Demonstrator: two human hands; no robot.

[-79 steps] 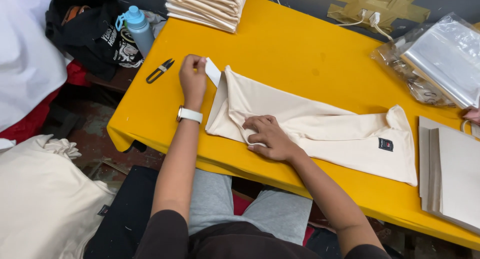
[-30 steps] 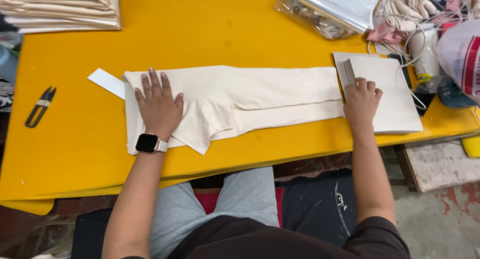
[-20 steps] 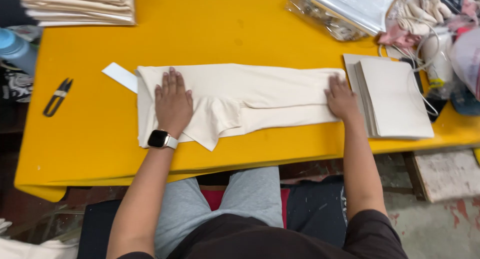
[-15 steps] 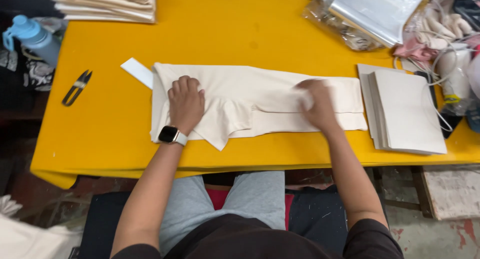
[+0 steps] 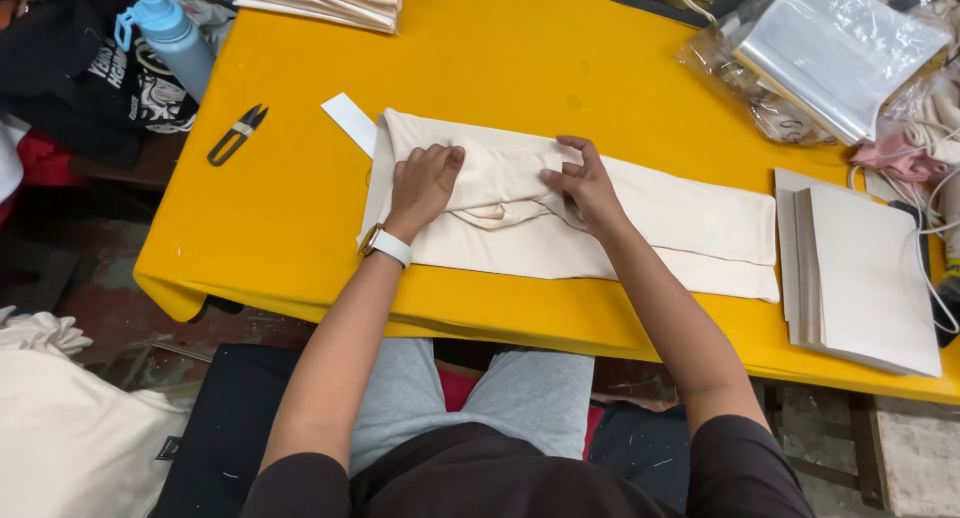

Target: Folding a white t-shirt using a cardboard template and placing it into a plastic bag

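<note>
Hands at work: the left hand (image 5: 425,183) and right hand (image 5: 583,183), fingers curled, pinch a fold in the cream cloth (image 5: 660,228) on the yellow bench (image 5: 520,58); edges are best kept aligned.

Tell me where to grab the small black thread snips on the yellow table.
Pinch the thread snips across the looped black handle at the lower left, coming straight down from above: they lie flat on the yellow table with blades pointing upper right.

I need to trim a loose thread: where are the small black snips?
In the head view the black snips lie on the yellow table at the person's left, between the blue bottle and the white card.
</note>
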